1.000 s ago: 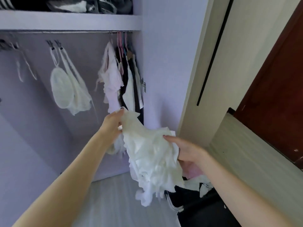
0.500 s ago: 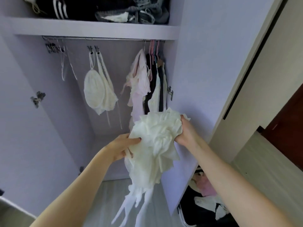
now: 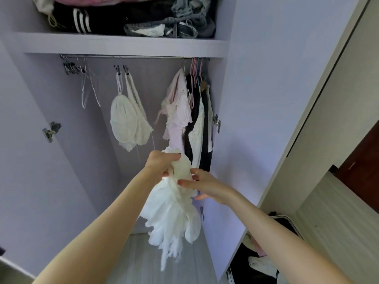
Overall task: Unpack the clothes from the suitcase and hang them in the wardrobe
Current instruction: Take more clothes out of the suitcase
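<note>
Left hand [image 3: 162, 165] clamped on the top of the white ruffled garment [image 3: 174, 212], right hand [image 3: 207, 186] pinching it just below, garment hanging mid-air in front of the open wardrobe [image 3: 256, 89], under the rail [image 3: 133, 57], suitcase [image 3: 272, 255] lower right on the floor.

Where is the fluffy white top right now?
The fluffy white top hangs mid-frame in the head view, held by the left hand and right hand, before the open wardrobe, below the hanging clothes.
</note>
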Available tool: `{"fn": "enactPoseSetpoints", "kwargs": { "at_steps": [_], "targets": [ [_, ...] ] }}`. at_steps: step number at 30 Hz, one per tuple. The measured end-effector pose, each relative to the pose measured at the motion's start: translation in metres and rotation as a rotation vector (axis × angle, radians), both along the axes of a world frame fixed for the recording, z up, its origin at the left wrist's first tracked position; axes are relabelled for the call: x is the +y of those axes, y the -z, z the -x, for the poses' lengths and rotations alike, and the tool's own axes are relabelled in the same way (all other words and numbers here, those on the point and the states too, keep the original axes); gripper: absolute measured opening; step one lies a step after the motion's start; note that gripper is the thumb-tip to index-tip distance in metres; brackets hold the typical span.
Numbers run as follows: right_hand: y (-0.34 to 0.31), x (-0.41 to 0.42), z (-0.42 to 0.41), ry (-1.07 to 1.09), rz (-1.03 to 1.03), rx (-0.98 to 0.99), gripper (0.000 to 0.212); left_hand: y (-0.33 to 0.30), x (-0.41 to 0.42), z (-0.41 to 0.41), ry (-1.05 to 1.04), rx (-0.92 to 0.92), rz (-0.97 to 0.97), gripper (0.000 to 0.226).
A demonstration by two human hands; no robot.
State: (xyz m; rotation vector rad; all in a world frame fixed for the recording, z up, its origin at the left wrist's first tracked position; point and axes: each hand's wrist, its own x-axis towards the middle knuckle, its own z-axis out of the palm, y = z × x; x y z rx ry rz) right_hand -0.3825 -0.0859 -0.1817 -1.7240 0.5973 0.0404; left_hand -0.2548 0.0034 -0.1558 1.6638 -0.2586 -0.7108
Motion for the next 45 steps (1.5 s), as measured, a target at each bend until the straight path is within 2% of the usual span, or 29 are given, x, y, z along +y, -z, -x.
{"fn": "enactPoseSetpoints", "kwargs": {
  "at_steps": [2, 5, 7, 10, 13, 16, 18, 20, 21, 23, 25, 28, 31, 33, 35, 38, 40, 42, 45],
  "targets": [
    [0.001, 0.004, -0.011, 0.032, 0.063, -0.026, 0.038, -0.004, 0.001, -0.003, 0.047, 0.001, -0.002, 0.023],
    [0.003, 0.005, -0.025, 0.11, 0.203, -0.097, 0.018, -0.007, 0.006, -0.01, 0.11, -0.044, -0.005, 0.022],
    [0.002, 0.003, -0.032, 0.111, 0.243, -0.109, 0.022, -0.006, 0.01, -0.018, 0.103, -0.092, 0.011, 0.022],
    [0.001, -0.002, -0.042, 0.184, 0.074, -0.136, 0.02, -0.002, 0.019, -0.036, 0.059, -0.173, -0.02, 0.024],
    [0.002, -0.011, -0.056, 0.297, -0.147, -0.151, 0.02, 0.004, 0.033, -0.056, 0.002, -0.174, -0.086, 0.016],
    [0.007, -0.02, -0.069, 0.378, -0.317, -0.173, 0.018, 0.014, 0.047, -0.073, -0.003, -0.157, -0.25, 0.009],
    [0.01, -0.023, -0.079, 0.421, -0.369, -0.194, 0.019, 0.018, 0.06, -0.084, 0.11, -0.156, -0.424, 0.002],
    [0.01, -0.027, -0.089, 0.444, -0.382, -0.215, 0.025, 0.022, 0.072, -0.093, 0.29, -0.25, -0.655, 0.018],
    [0.009, -0.027, -0.096, 0.443, -0.385, -0.217, 0.029, 0.026, 0.077, -0.1, 0.341, -0.324, -0.711, 0.033],
    [0.008, -0.025, -0.113, 0.42, -0.391, -0.23, 0.034, 0.032, 0.084, -0.111, 0.351, -0.395, -0.638, 0.059],
    [0.008, -0.019, -0.125, 0.351, -0.392, -0.25, 0.034, 0.034, 0.083, -0.117, 0.315, -0.387, -0.439, 0.063],
    [0.009, -0.011, -0.141, 0.201, -0.412, -0.238, 0.034, 0.041, 0.072, -0.128, 0.271, -0.431, -0.361, 0.061],
    [0.008, -0.009, -0.154, 0.061, -0.432, -0.174, 0.034, 0.049, 0.067, -0.137, 0.306, -0.457, -0.351, 0.054],
    [0.006, -0.015, -0.168, 0.012, -0.417, -0.137, 0.034, 0.053, 0.062, -0.149, 0.309, -0.42, -0.32, 0.039],
    [0.005, -0.024, -0.182, -0.016, -0.388, -0.113, 0.035, 0.055, 0.055, -0.163, 0.261, -0.419, -0.346, 0.024],
    [0.005, -0.039, -0.206, -0.065, -0.319, -0.073, 0.038, 0.056, 0.046, -0.189, 0.096, -0.406, -0.389, 0.022],
    [0.006, -0.05, -0.223, -0.134, -0.221, -0.016, 0.04, 0.054, 0.042, -0.209, -0.043, -0.274, -0.296, 0.026],
    [0.009, -0.066, -0.248, -0.248, -0.013, 0.083, 0.045, 0.051, 0.035, -0.232, -0.167, -0.167, -0.223, 0.027],
    [0.013, -0.082, -0.281, -0.337, 0.248, 0.149, 0.046, 0.04, 0.033, -0.257, -0.148, -0.194, -0.225, 0.019]
  ]
}}
